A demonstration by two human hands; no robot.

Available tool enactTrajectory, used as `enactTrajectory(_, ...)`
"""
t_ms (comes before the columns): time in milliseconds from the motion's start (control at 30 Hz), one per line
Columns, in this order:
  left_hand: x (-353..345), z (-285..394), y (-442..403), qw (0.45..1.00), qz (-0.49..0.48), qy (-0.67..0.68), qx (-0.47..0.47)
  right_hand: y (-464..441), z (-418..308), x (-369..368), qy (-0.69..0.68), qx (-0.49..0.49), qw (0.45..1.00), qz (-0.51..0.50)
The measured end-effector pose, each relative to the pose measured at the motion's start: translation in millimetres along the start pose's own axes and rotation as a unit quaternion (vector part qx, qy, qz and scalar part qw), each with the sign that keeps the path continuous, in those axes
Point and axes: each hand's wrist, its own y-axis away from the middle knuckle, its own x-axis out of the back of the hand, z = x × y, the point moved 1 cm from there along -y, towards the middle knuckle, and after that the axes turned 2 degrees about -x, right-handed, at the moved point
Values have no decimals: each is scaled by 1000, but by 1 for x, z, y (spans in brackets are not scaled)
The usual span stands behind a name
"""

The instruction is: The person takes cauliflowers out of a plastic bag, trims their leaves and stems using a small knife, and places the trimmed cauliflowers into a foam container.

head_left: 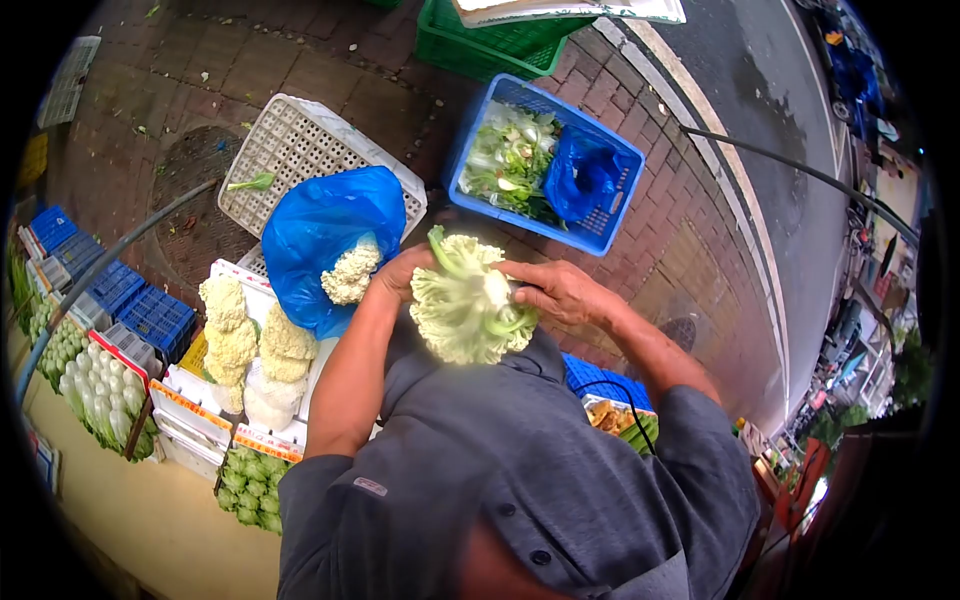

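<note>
Between our two hands, in front of the dark grey shirt [430, 470], we hold a pale cauliflower [455, 320] turned so that its cut stem and ribbed underside face up. Our left hand [408, 272] grasps the head by its left edge, next to a curled green leaf stalk, with most of the fingers hidden from us. Our right hand [565, 292] comes in from the other side, thumb and forefinger at the stem, though we cannot tell how firmly they press. Just beside our left forearm a blue plastic bag [315, 215] spreads over the edge of a white crate [265, 125], and a second, smaller-looking cauliflower [352, 272] shows at the bag's lower right. A loose green leaf [250, 183] lies on that crate. Beyond our hands, a blue crate [626, 205] stands on the brick paving [690, 220], with leafy trimmings [505, 155] in its left part and a crumpled blue bag [582, 180] in its right. To our left we see stacked cauliflowers [228, 335] in a white box, and nearer us a box of green vegetables [252, 488]. A green crate [480, 60] stands farther off, near the road [775, 130].
</note>
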Motion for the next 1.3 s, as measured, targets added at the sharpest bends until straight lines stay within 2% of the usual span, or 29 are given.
enactTrajectory(133, -2, 3, -2, 1000, 5, -1, 6, 11, 12, -5, -45, -13, 997, 64)
enactTrajectory(233, -6, 0, -11, 995, 85, -41, -5, 20, 33, -15, -40, -27, 993, 112)
enactTrajectory(367, -5, -2, -18, 995, 48, -89, -10, 41, 97, -25, -86, -135, 966, 200)
enactTrajectory(433, -3, -1, -18, 996, 52, -61, -27, 60, 129, -16, -156, -239, 924, 254)
enactTrajectory(500, -2, -1, -9, 996, 60, -37, -57, 67, 143, -9, -190, -226, 894, 336)
enactTrajectory(567, 14, -2, -3, 985, 104, -73, -117, 59, 167, -2, -273, -241, 843, 395)
enactTrajectory(600, 25, -2, 3, 982, 98, -45, -155, 43, 183, 8, -324, -355, 759, 439)
enactTrajectory(633, 30, 1, 16, 963, 151, -102, -196, 42, 212, 14, -419, -319, 729, 437)
enactTrajectory(667, 30, 3, 31, 955, 161, -97, -228, 33, 210, 20, -494, -301, 690, 436)
enactTrajectory(700, 25, 12, 52, 948, 176, -85, -250, 28, 215, 26, -485, -343, 693, 409)
enactTrajectory(767, 50, 7, 89, 932, 136, 34, -335, 30, 250, 34, -507, -320, 741, 301)
enactTrajectory(800, 64, -3, 103, 911, 169, 23, -374, 31, 250, 34, -475, -360, 726, 345)
enactTrajectory(833, 59, 1, 133, 891, 175, 69, -414, 25, 239, 34, -433, -399, 706, 394)
enactTrajectory(933, 58, 4, 218, 809, 207, 168, -523, 9, 230, 47, -429, -433, 709, 355)
enactTrajectory(967, 69, 0, 238, 780, 234, 186, -550, 1, 226, 47, -389, -427, 741, 343)
enactTrajectory(1100, 124, -2, 303, 656, 376, 345, -556, -22, 192, 26, -254, -379, 835, 307)
enactTrajectory(1167, 172, -10, 328, 616, 379, 438, -534, -30, 191, 12, -195, -362, 869, 276)
enactTrajectory(1300, 293, -29, 360, 602, 394, 478, -504, -47, 163, -32, -99, -347, 911, 201)
